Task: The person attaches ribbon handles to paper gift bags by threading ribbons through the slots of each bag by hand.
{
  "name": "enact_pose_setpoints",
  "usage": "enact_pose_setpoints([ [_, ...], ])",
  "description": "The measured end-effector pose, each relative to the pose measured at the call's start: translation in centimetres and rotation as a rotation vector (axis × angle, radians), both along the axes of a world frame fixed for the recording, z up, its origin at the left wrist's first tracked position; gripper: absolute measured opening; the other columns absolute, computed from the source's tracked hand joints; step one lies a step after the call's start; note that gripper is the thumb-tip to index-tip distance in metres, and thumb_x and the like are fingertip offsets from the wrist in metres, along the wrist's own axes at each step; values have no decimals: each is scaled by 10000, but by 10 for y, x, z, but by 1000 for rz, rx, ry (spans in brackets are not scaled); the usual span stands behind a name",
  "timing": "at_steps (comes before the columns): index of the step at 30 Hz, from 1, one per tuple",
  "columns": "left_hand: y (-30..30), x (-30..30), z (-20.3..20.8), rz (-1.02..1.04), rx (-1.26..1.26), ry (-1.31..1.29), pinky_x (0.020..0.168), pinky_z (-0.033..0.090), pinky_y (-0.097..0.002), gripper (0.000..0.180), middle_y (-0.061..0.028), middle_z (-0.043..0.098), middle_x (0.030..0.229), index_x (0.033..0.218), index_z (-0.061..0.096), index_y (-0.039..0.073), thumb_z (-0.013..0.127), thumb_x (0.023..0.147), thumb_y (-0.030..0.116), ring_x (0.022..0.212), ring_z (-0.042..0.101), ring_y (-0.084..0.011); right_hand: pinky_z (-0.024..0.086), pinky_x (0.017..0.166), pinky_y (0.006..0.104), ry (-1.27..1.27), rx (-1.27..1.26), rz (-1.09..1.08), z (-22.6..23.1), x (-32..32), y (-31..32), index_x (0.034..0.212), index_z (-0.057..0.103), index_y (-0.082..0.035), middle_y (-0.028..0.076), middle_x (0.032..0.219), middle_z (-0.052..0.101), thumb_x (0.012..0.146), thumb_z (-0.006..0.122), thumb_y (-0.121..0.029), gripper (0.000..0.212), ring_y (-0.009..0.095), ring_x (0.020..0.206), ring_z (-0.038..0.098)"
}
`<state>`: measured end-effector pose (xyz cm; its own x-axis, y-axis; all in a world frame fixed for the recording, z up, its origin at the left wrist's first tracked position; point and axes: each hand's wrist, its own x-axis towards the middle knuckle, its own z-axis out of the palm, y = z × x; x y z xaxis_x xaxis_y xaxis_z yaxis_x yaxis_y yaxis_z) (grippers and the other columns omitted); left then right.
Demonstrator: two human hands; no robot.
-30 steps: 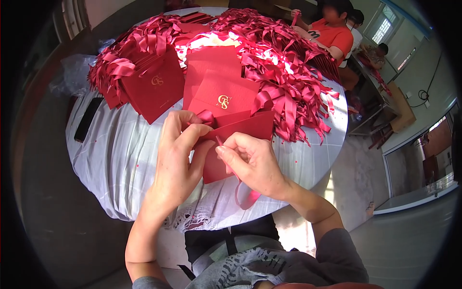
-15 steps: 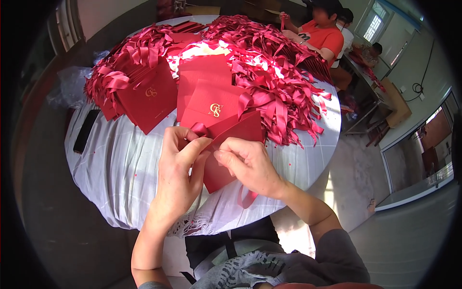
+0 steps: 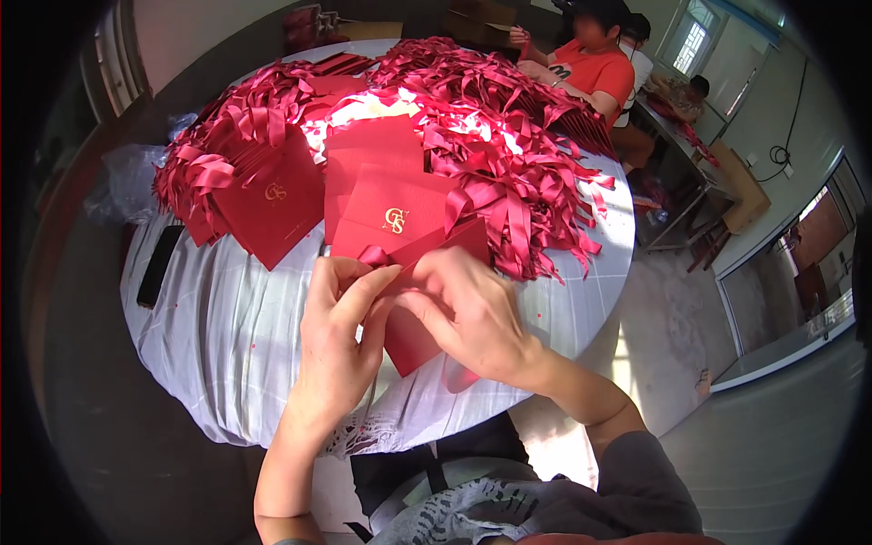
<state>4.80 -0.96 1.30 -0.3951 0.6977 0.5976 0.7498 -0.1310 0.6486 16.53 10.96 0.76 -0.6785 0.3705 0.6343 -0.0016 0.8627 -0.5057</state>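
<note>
Over the near part of the table, both my hands work at a flat red paper piece [image 3: 411, 350] threaded with a satin ribbon [image 3: 373, 255]. My left hand [image 3: 343, 313] is closed, thumb and forefinger pinching its edge where the ribbon loops up. Close against those fingertips, my right hand [image 3: 472, 313] is also closed in a pinch at the same edge. The exact grip there is partly hidden by the fingers. Below the right hand hangs a blurred ribbon loop. Just beyond lies a loose red sheet [image 3: 420, 193] with a gold monogram.
A round table [image 3: 232, 363] wears a white fringed cloth. Red ribboned pieces [image 3: 268, 204] are stacked at the left, with a large ribbon heap [image 3: 509, 195] at the right. A black phone [image 3: 160, 266] and clear plastic bag [image 3: 136, 182] lie at the left edge. Another person [image 3: 595, 73] sits at the far right.
My right hand has shifted left and rolled over, closer to my left fingertips. The held piece has tilted slightly. The view has shifted a little.
</note>
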Motion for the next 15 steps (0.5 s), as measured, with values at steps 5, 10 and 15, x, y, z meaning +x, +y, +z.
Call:
enact_pose_setpoints([
  [5, 0, 1, -1, -32, 77, 158, 686, 502, -345, 336, -150, 501, 993, 1072, 630, 7, 625, 759, -116, 839, 584, -279, 415, 816, 393, -139, 327, 64, 33, 10, 20, 994, 618, -47, 114, 970, 498, 711, 750, -164, 333, 288, 925, 487],
  [10, 4, 3, 0, 2, 116, 384, 693, 508, -369, 337, -184, 497, 1018, 1061, 599, -8, 615, 742, -118, 834, 589, -321, 430, 741, 383, -409, 311, 294, 58, 5, 33, 875, 640, -37, 88, 832, 556, 770, 661, -162, 165, 264, 836, 532],
  [15, 1, 10, 0, 51, 98, 359, 679, 503, -391, 292, -201, 490, 1034, 1038, 554, -22, 598, 763, -112, 844, 583, -347, 455, 723, 363, -610, 46, 469, 76, -9, 48, 895, 660, -1, 114, 809, 588, 828, 611, -160, 179, 260, 806, 584],
])
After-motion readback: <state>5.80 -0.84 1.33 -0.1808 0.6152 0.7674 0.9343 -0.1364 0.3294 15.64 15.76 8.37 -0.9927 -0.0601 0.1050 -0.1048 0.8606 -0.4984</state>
